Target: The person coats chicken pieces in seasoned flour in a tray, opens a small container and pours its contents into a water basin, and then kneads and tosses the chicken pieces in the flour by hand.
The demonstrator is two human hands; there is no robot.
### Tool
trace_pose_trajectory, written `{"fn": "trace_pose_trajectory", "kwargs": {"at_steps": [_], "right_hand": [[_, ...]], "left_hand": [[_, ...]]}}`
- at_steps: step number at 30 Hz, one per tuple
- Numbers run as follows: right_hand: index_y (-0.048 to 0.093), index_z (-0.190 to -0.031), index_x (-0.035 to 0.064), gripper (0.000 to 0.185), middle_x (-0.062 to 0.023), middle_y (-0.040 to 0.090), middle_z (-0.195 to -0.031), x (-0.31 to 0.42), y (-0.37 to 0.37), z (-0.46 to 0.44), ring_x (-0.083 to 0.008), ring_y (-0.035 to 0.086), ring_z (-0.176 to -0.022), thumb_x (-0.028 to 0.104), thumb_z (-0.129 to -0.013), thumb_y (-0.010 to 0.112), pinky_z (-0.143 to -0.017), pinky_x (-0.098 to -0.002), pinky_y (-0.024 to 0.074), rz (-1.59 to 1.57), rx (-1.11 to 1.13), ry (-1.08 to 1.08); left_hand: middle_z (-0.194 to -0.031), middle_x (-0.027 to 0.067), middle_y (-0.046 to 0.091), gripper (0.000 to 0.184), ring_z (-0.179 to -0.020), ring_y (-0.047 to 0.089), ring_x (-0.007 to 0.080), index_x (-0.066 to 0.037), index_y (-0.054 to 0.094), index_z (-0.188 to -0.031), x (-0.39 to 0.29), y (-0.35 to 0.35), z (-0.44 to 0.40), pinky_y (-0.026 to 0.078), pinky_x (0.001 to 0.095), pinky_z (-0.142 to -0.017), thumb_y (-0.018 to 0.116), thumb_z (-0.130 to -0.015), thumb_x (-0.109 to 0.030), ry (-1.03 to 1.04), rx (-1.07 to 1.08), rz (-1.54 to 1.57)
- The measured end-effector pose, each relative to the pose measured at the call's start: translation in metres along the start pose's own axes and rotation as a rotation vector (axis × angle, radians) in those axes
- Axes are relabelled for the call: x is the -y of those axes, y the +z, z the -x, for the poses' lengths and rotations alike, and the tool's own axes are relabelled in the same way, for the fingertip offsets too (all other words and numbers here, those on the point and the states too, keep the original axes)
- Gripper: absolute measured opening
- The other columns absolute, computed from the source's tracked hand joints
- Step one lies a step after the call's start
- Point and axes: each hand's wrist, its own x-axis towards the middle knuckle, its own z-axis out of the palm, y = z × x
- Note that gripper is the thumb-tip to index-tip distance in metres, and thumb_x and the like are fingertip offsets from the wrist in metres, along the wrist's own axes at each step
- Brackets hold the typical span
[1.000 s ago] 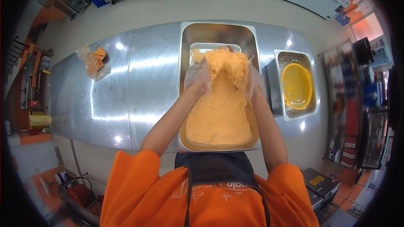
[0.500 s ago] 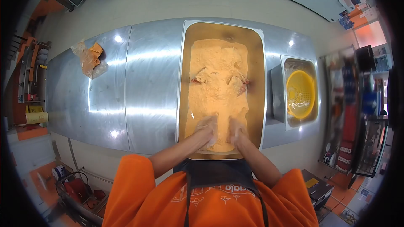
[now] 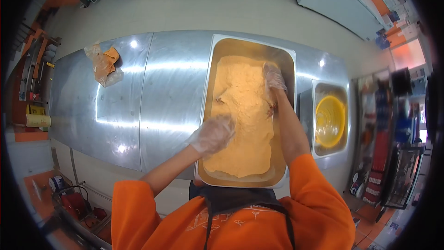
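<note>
A deep metal pan point(image 3: 209, 88) holds a bed of orange breading-like powder point(image 3: 240, 153). Reddish-brown bits point(image 3: 270, 109) poke out of it on both sides. My left hand point(image 3: 213, 135), in a clear plastic glove, is over the left part of the powder near the pan's wall; motion smears its fingers. At the far right of the pan, my gloved right hand point(image 3: 274, 78) reaches down along the inner wall into the powder's edge. Its fingertips are hidden, so I cannot tell what they touch.
The pan stands on a steel table point(image 3: 173, 97). To its right, a smaller metal container point(image 3: 316, 111) holds a yellow colander point(image 3: 330, 121). A crumpled plastic bag point(image 3: 99, 67) with orange contents lies at the far left. A rack point(image 3: 374, 134) stands beyond the right end.
Both hands were down in the powder at the pan's near end. My right hand has moved to the far right side, my left hand up and left. The powder's near part looks smoother.
</note>
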Motion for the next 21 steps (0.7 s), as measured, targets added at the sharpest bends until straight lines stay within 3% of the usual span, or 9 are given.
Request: {"fn": "trace_pose_trajectory", "kwargs": {"at_steps": [2,4,7,11,12,14,18,19,21], "right_hand": [[0.061,-0.112,0.0006,0.054,-0.0259,0.060,-0.111,0.016,0.001,-0.015,-0.0367,0.055,-0.110,0.045,-0.096,0.036,-0.094,-0.0429,0.0419,0.018,0.084,-0.071],[0.060,-0.114,0.0015,0.055,-0.0175,0.053,-0.131,0.022,0.016,0.004,-0.0327,0.046,-0.125,0.049,-0.094,0.040,-0.104,-0.0394,0.0350,-0.316,0.353,-0.012],[0.056,-0.122,0.0020,0.057,-0.0136,0.051,-0.133,-0.005,0.063,0.031,-0.0267,0.045,-0.124,0.049,-0.093,0.045,-0.105,-0.0376,0.0316,-0.624,0.616,-0.183],[0.064,-0.108,0.0011,0.045,-0.0151,0.064,-0.111,-0.004,0.095,0.107,-0.0242,0.059,-0.103,0.041,-0.093,0.048,-0.091,-0.0362,0.0439,-1.066,0.747,-0.072],[0.064,-0.099,0.0004,0.039,-0.0145,0.065,-0.101,-0.008,0.096,0.122,-0.0239,0.060,-0.093,0.036,-0.092,0.050,-0.087,-0.0373,0.0454,-0.231,0.762,-0.335],[0.064,-0.090,-0.0004,0.034,-0.0139,0.066,-0.090,-0.016,0.091,0.136,-0.0237,0.061,-0.084,0.031,-0.091,0.052,-0.083,-0.0383,0.0470,0.614,0.692,-0.535],[0.057,-0.073,-0.0009,0.028,-0.0094,0.060,-0.072,0.033,-0.004,0.150,-0.0257,0.057,-0.070,0.022,-0.087,0.054,-0.077,-0.0376,0.0472,-0.289,0.502,-0.508],[0.057,-0.073,-0.0009,0.028,-0.0094,0.060,-0.072,0.030,-0.006,0.136,-0.0257,0.057,-0.070,0.022,-0.087,0.054,-0.077,-0.0376,0.0472,-0.290,0.503,-0.504],[0.059,-0.097,-0.0019,0.030,-0.0172,0.061,-0.095,0.022,-0.003,0.075,-0.0333,0.058,-0.081,0.026,-0.092,0.047,-0.079,-0.0385,0.0474,0.048,0.023,-0.282]], "left_hand": [[-0.125,0.0159,0.053,0.042,-0.121,0.047,0.0259,-0.001,0.051,-0.124,0.007,0.027,0.003,0.040,0.0364,-0.101,0.038,-0.097,-0.030,0.047,-0.017,-0.091],[-0.126,0.0152,0.052,0.040,-0.122,0.047,0.0257,-0.002,0.050,-0.125,0.013,0.029,0.007,0.040,0.0361,-0.102,0.038,-0.097,-0.029,0.041,-0.073,0.076],[-0.127,0.0142,0.052,0.039,-0.122,0.046,0.0253,-0.003,0.049,-0.126,0.017,0.022,0.014,0.039,0.0357,-0.102,0.039,-0.097,-0.027,-0.038,-0.132,0.789],[-0.128,0.0128,0.051,0.038,-0.123,0.045,0.0249,-0.004,0.047,-0.128,0.018,0.021,0.018,0.039,0.0352,-0.102,0.040,-0.096,-0.024,-0.091,-0.153,1.683],[-0.128,0.0125,0.051,0.038,-0.124,0.045,0.0248,-0.004,0.047,-0.128,0.019,0.021,0.018,0.039,0.0351,-0.102,0.041,-0.096,-0.023,-0.090,-0.155,1.771],[-0.129,0.0118,0.051,0.037,-0.124,0.045,0.0246,-0.005,0.046,-0.129,0.018,0.024,0.017,0.038,0.0349,-0.103,0.041,-0.096,-0.022,-0.079,-0.162,1.881],[-0.130,0.0104,0.050,0.037,-0.125,0.044,0.0241,-0.006,0.044,-0.130,0.017,0.026,0.016,0.038,0.0344,-0.103,0.042,-0.095,-0.019,-0.064,-0.179,2.001],[-0.130,0.0101,0.050,0.037,-0.125,0.044,0.0240,-0.006,0.044,-0.131,0.017,0.027,0.016,0.038,0.0343,-0.103,0.043,-0.095,-0.018,-0.065,-0.186,2.030],[-0.131,0.0094,0.049,0.038,-0.126,0.043,0.0238,-0.007,0.043,-0.131,0.015,0.027,0.017,0.037,0.0340,-0.103,0.043,-0.095,-0.017,-0.066,-0.191,2.082]]}}
